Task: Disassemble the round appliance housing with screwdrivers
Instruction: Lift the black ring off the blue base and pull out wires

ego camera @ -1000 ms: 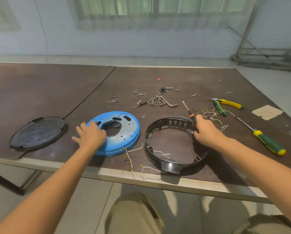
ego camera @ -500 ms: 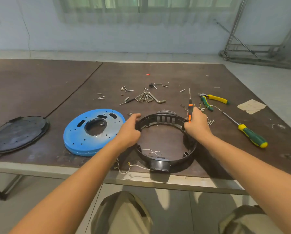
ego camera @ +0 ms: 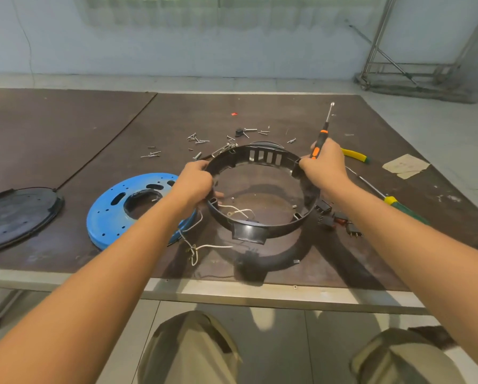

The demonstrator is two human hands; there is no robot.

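Left hand (ego camera: 194,181) and right hand (ego camera: 326,167) clamp the ring (ego camera: 248,231), opening upward, above the desk's (ego camera: 93,128) near edge; the right also holds a screwdriver (ego camera: 321,139), tip pointing up and away.

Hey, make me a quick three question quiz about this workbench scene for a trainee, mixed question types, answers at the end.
1. True or false: only one hand holds the black ring.
2. Besides the ring, the right hand holds: A a hammer, B the orange-handled screwdriver, C a wrench.
3. What colour is the disc lying left of the ring?
Key: 1 false, the left hand grips it too. 2 B. 3 blue.
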